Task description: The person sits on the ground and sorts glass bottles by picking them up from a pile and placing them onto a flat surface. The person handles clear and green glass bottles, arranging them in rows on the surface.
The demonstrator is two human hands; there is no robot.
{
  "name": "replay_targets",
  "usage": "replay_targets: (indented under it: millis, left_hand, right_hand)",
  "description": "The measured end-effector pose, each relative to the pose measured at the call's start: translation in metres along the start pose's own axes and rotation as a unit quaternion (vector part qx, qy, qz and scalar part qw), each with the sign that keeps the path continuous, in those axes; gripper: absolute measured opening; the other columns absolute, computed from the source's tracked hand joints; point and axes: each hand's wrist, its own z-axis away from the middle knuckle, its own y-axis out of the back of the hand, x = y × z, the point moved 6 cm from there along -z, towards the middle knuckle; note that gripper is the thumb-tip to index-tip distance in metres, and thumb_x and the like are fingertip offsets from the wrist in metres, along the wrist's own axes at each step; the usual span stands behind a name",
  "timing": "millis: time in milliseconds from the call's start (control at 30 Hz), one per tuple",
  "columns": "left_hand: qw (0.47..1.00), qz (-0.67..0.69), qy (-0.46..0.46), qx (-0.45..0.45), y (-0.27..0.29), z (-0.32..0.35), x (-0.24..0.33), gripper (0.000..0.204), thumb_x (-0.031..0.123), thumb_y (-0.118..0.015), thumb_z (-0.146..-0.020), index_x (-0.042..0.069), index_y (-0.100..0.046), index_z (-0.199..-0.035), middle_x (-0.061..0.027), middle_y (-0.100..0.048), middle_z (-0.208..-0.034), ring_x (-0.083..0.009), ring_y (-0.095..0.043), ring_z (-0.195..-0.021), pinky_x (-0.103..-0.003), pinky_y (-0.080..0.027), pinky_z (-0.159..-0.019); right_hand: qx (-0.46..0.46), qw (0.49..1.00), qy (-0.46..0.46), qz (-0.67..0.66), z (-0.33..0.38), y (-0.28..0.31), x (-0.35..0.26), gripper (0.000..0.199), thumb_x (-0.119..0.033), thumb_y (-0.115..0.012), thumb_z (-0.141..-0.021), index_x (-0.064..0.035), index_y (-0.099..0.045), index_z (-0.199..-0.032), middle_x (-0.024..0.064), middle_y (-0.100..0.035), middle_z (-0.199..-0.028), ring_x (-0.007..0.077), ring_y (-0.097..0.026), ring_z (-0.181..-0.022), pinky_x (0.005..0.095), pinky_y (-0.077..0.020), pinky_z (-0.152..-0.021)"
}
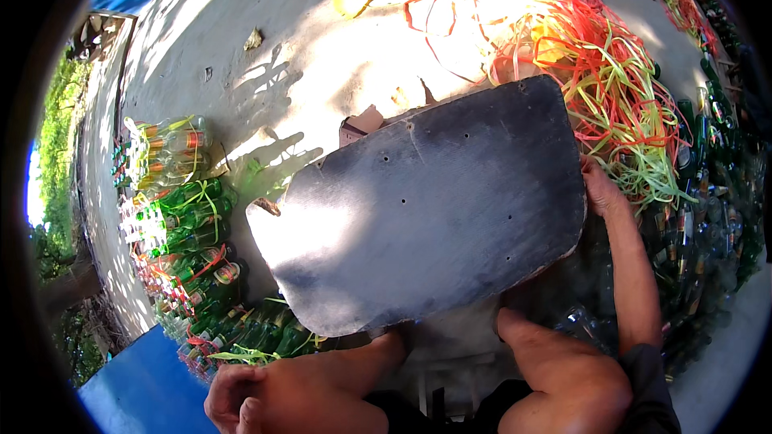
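Observation:
A dark, worn board (pixel 434 201) with rounded corners and several small holes lies tilted in front of my knees. At its right edge is my right hand (pixel 599 187), its fingers curled against the rim and partly hidden by it. Just beyond that hand spreads a tangled heap of red and yellow-green plastic strips (pixel 623 104). My left hand (pixel 233 398) hangs by my left knee, loosely bent, thumb apart from the fingers, with nothing visible in it. Close to it lie loose green strips (pixel 248 355) beside tied bottles.
Bundles of green bottles (pixel 189 213) and clear bottles (pixel 181 145), tied with strips, stand at the left. Many loose bottles (pixel 700 217) lie at the right. A blue sheet (pixel 145 378) covers the lower left. Sunlit concrete floor (pixel 265 72) stretches beyond the board.

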Motion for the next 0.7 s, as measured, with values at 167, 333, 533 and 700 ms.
replay_targets:
  millis: [167, 333, 533, 700]
  left_hand:
    - [0.972, 0.220, 0.077, -0.030, -0.007, -0.062, -0.115, 0.052, 0.029, -0.070, -0.098, -0.003, -0.059, -0.137, -0.0139, -0.063, -0.133, -0.0218, -0.064, -0.118, -0.037, -0.056, -0.099]
    - [0.994, 0.078, 0.081, -0.011, -0.056, -0.112, -0.205, 0.073, 0.036, -0.073, -0.099, -0.005, -0.045, -0.152, -0.0196, -0.054, -0.150, -0.0259, -0.057, -0.130, -0.040, -0.046, -0.110]
    - [0.952, 0.274, 0.067, -0.117, -0.110, -0.128, -0.212, 0.058, 0.031, -0.073, -0.100, -0.004, -0.055, -0.142, -0.0134, -0.067, -0.129, -0.0203, -0.063, -0.118, -0.037, -0.049, -0.103]
    - [0.849, 0.464, 0.175, -0.184, -0.133, -0.146, -0.248, 0.039, 0.029, -0.075, -0.097, 0.004, -0.067, -0.126, -0.0073, -0.073, -0.114, -0.0214, -0.071, -0.104, -0.037, -0.057, -0.094]
  right_hand:
    - [-0.017, 0.960, -0.159, -0.228, 0.020, -0.023, 0.091, 0.048, -0.033, -0.058, -0.109, -0.0042, -0.056, -0.148, 0.0091, -0.065, -0.140, 0.0187, -0.064, -0.122, 0.0354, -0.0541, -0.103]
    - [-0.003, 0.955, -0.150, -0.255, 0.013, -0.061, 0.121, 0.049, -0.034, -0.058, -0.109, -0.0043, -0.054, -0.149, 0.0093, -0.064, -0.142, 0.0193, -0.063, -0.123, 0.0359, -0.0532, -0.104]
    - [0.024, 0.958, -0.122, -0.258, 0.009, -0.080, 0.132, 0.051, -0.034, -0.057, -0.109, -0.0044, -0.052, -0.150, 0.0095, -0.062, -0.144, 0.0199, -0.061, -0.125, 0.0365, -0.0521, -0.105]
    - [0.033, 0.958, -0.107, -0.264, 0.008, -0.095, 0.137, 0.053, -0.035, -0.057, -0.109, -0.0045, -0.050, -0.152, 0.0097, -0.060, -0.146, 0.0205, -0.060, -0.127, 0.0371, -0.0512, -0.107]
